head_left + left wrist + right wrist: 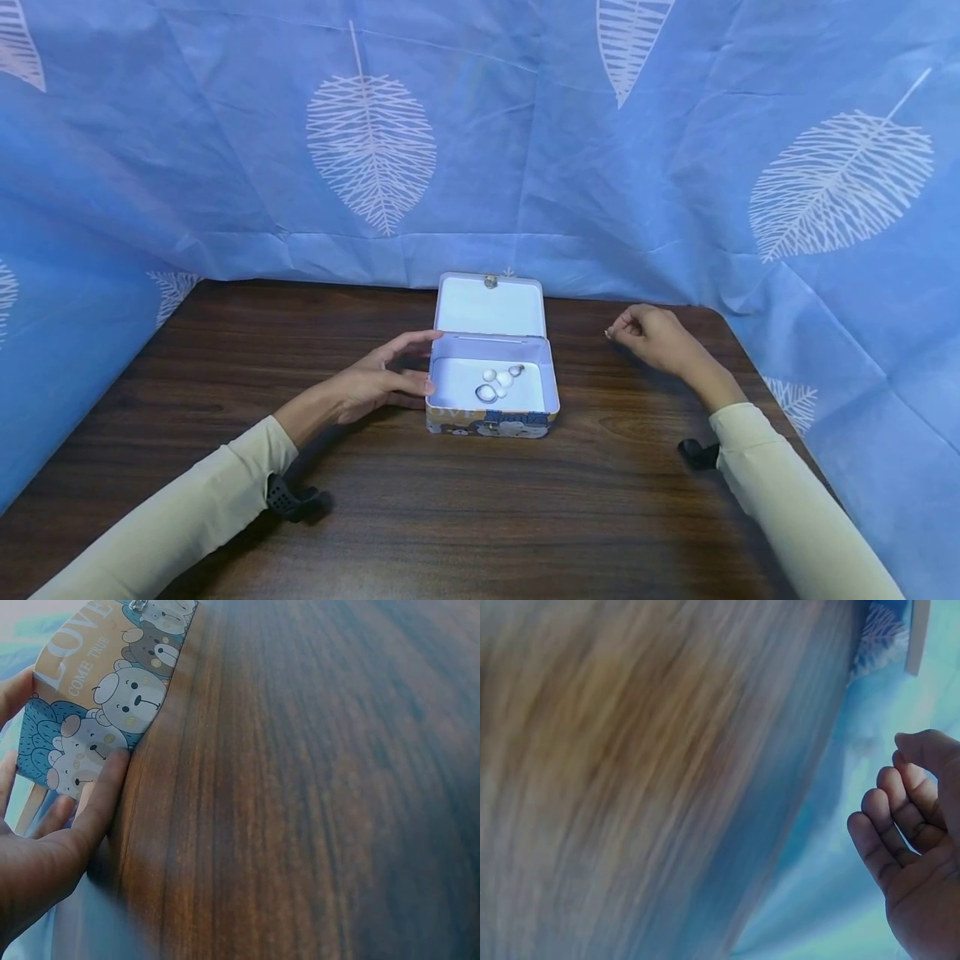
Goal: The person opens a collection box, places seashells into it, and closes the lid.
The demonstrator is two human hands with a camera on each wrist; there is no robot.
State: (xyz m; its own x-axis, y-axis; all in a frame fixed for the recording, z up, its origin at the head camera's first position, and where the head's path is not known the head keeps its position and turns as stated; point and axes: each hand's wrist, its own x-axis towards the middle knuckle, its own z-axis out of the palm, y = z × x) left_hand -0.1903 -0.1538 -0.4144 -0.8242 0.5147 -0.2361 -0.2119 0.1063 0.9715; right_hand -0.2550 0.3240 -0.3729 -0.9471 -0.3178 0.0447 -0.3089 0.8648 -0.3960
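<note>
An open tin box with cartoon bears and the word LOVE on its front stands on the table, its lid tipped back. Inside lie several small round white pieces, some with a dark or shiny rim. My left hand rests against the box's left side, fingers spread, thumb at the near rim and index finger at the far corner. To the right of the box, my right hand is raised, thumb and index fingertips together on a tiny pale thing, mostly hidden by them.
The dark wood-grain table ends at a blue curtain with white leaf prints, behind and along both sides. Black straps show at both wrists, below pale sleeves. The right wrist view is blurred over the table.
</note>
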